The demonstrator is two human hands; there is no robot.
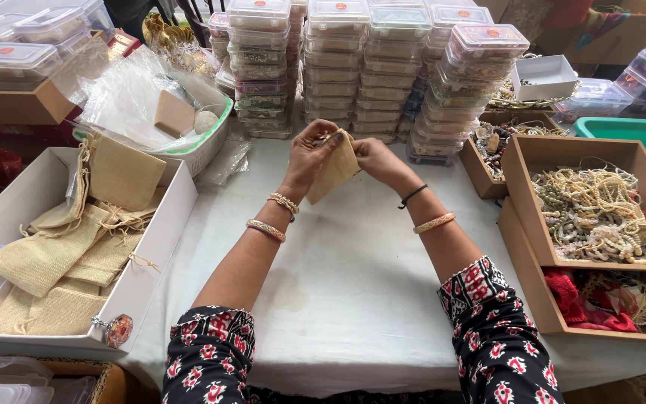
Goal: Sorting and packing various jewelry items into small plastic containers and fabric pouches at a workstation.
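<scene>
White cloth covers the counter (353, 284), and its middle is occupied only by two forearms in black sleeves with a red and white print. A small beige pouch (336, 168) is held above the counter toward its far edge, raised off the cloth. The pouch mouth is pinched by the left hand (309, 153) at its upper left corner, fingers closed on the fabric; something small is seen at the fingertips, but it cannot be identified. The right edge of the pouch is gripped by the right hand (377, 158), fingers likewise closed on it. Beaded bracelets are worn on the left wrist, a black band and a bangle on the right.

Along the far edge, stacks of clear lidded boxes (371, 71) are ranged just behind the hands. At the left edge, a white box (160, 247) is filled with jute pouches (61, 262) lying loose and overlapping. Behind it, a white basket (207, 146) lined with clear plastic is noted. At the right edge, brown cardboard trays (521, 224) are set: one holds pale bead strings (596, 217), the nearer one red cloth items (581, 299). A green tub (626, 133) is partly seen at the far right corner.
</scene>
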